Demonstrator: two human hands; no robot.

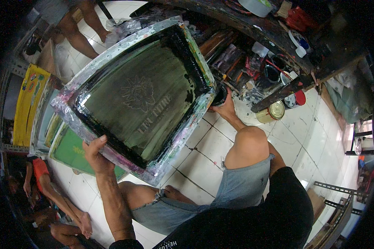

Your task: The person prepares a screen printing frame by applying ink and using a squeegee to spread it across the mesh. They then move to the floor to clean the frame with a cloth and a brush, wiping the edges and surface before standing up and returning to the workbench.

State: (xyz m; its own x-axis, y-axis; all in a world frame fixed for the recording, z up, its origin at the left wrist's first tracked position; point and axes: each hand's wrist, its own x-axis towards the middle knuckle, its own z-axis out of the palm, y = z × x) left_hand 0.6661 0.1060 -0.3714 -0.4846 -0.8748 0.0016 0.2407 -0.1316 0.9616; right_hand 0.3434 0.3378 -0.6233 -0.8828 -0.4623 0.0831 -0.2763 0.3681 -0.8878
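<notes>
A screen printing frame [124,99] is held up tilted in front of me, its rim smeared with white, pink and purple paint. Dark mesh fills it, with a faint sun-like face design and lettering, and wet black ink lies along the inner edges. My left hand [99,157] grips the frame's lower left side, thumb over the rim. Beside the frame's right corner, my right hand [225,108] is closed around a dark round tub [220,96]. The frame's corner meets the tub's mouth, and what is inside is too dark to make out.
A green screen [77,149] leans behind the frame at left, near a yellow panel [29,103]. Paint cans [275,111] and ink-stained pots [272,74] stand under a dark bench [257,31] at right. Other people's bare legs [72,31] show at upper left and lower left.
</notes>
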